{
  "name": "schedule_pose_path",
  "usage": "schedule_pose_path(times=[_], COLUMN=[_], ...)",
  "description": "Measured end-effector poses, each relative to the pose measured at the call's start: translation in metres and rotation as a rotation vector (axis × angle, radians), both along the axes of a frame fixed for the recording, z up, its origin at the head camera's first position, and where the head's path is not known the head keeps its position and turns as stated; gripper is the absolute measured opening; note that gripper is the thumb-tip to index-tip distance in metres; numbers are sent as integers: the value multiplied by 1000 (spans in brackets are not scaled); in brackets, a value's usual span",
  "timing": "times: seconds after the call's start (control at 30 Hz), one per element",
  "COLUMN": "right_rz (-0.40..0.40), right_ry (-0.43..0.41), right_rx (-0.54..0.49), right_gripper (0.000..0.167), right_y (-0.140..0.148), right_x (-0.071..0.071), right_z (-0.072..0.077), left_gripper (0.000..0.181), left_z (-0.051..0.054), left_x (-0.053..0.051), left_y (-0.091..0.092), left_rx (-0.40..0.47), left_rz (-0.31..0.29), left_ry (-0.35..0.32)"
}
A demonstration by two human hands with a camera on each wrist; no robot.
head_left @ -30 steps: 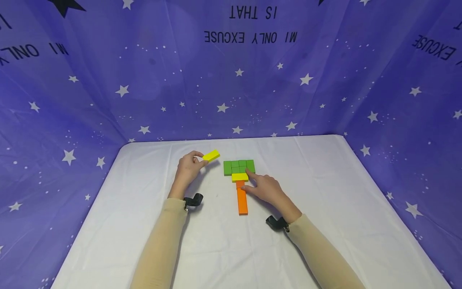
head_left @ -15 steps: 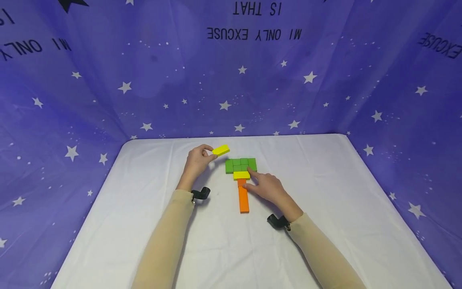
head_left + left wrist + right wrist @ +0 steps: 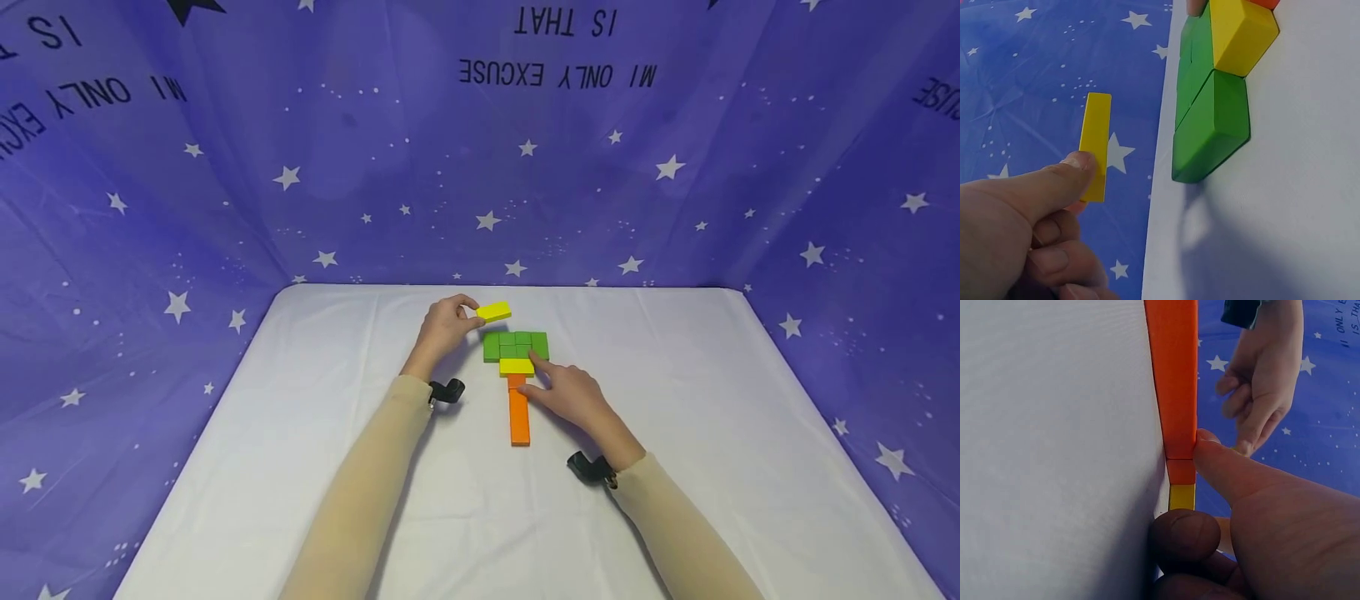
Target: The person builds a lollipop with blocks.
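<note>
My left hand (image 3: 441, 329) pinches a yellow rectangular block (image 3: 494, 312) between thumb and fingers. It holds the block raised, just beyond the far side of a flat group of green blocks (image 3: 492, 347). Against the near edge of the green group lies a second yellow block (image 3: 516, 367). A short orange block (image 3: 516, 381) and a long orange block (image 3: 519, 419) run from it toward me in a line. My right hand (image 3: 576, 395) rests at the right of this line, its index fingertip on the green and its thumb (image 3: 1213, 447) touching the orange.
A white cloth covers the table (image 3: 660, 383). Purple star-printed curtains (image 3: 450, 167) stand behind it and at both sides. Each wrist wears a small black camera mount (image 3: 447, 391) near the cuff.
My left hand has moved right and slightly away with the yellow block, from left of the green blocks to beyond them. My right hand keeps its place on the blocks; the head view has shifted slightly.
</note>
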State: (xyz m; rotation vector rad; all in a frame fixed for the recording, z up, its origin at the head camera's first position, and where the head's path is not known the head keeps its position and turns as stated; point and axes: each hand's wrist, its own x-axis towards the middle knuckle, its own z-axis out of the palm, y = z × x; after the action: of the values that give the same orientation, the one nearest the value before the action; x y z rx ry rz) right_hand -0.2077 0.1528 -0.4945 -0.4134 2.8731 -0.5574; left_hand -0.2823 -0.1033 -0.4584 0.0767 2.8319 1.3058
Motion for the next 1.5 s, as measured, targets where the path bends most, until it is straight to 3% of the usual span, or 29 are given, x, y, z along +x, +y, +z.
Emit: schedule_pose_path(times=[0.37, 0.57, 0.8, 1.5], right_rz=[-12, -14, -8, -8], right_ry=[9, 25, 15, 4], right_rx=[14, -4, -8, -13], right_gripper=[83, 82, 83, 82], right_y=[7, 8, 6, 0], right_x=[1, 0, 0, -1], right_z=[0, 0, 0, 0], left_gripper=[33, 31, 30, 31], left_z=[0, -7, -15, -19], left_x=[-19, -26, -24, -21], left_y=[28, 37, 38, 35], left_rx=[-80, -112, -146, -154], left_rz=[-75, -75, -55, -49], left_ry=[-35, -50, -43, -67])
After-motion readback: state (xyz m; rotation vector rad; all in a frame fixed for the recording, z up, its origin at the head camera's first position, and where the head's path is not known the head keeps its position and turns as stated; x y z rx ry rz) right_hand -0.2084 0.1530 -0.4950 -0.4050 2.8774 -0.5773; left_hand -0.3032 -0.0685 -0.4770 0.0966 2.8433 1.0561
